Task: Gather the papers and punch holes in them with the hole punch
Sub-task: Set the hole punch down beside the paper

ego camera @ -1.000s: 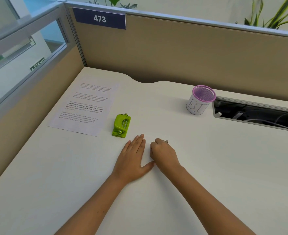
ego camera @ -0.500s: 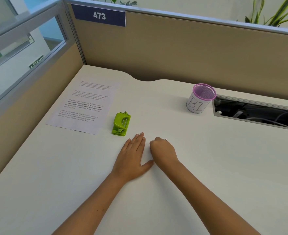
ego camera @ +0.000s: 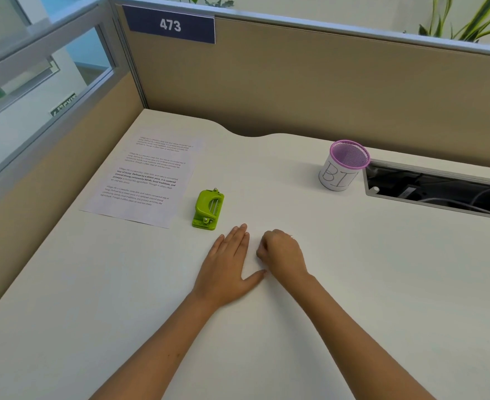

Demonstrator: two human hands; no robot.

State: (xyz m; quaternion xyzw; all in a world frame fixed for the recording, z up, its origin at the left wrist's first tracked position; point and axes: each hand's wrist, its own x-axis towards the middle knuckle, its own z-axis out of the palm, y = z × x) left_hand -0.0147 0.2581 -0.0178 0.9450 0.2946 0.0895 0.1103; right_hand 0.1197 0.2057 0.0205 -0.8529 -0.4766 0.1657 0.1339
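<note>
left hand [ego camera: 228,267]: flat on the table [ego camera: 353,284], palm down, fingers straight and close together, holding nothing.
right hand [ego camera: 282,254]: just beside the left, fingers curled under into a loose fist, empty as far as can be seen; a ring shows on one finger.
hole punch [ego camera: 208,209]: green, small, sitting just beyond the left fingertips, apart from them. likely stiff and light enough for one hand; best taken across its body, lever side up.
papers [ego camera: 144,176]: printed sheets lying flat, just left of the hole punch, near the table's left edge. i cannot tell how many are stacked. thin and floppy, hard to pinch off a flat top; sliding them or lifting a corner near the right side looks easiest.
room: bare table in front of both hands and to the right; the side wall hems in the papers on the left.
cup [ego camera: 343,166]: mesh, purple rim, far right, well clear.
cable slot [ego camera: 440,192]: open gap beyond the cup; keep sheets away.
</note>
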